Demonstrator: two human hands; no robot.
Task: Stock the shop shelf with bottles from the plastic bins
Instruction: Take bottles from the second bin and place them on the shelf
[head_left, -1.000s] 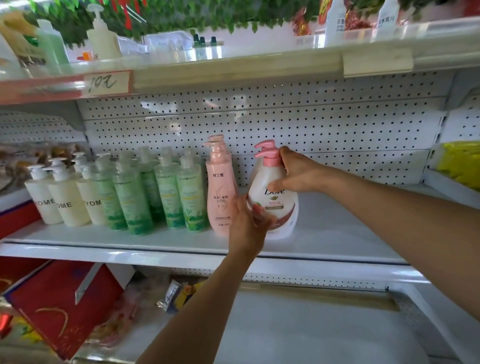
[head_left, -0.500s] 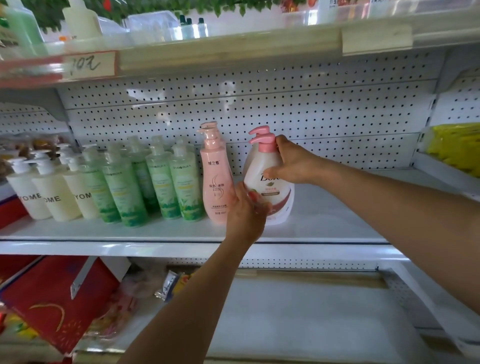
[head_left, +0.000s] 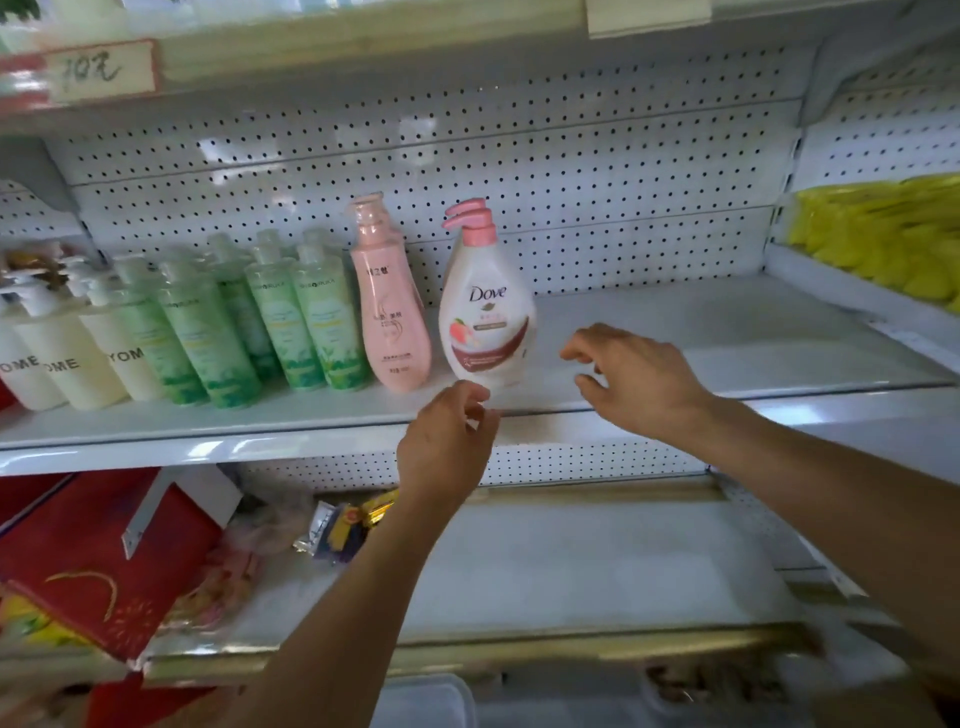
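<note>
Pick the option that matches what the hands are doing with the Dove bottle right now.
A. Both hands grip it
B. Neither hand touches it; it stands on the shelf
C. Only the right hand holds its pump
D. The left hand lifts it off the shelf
B: the Dove bottle stands alone on the shelf, with the left hand and right hand both empty and apart from it.

head cam, near shelf (head_left: 675, 332), maybe downtilted

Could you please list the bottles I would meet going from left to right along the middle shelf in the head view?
Cream bottles → green bottles → pink bottle → Dove bottle, then bare shelf.
</note>
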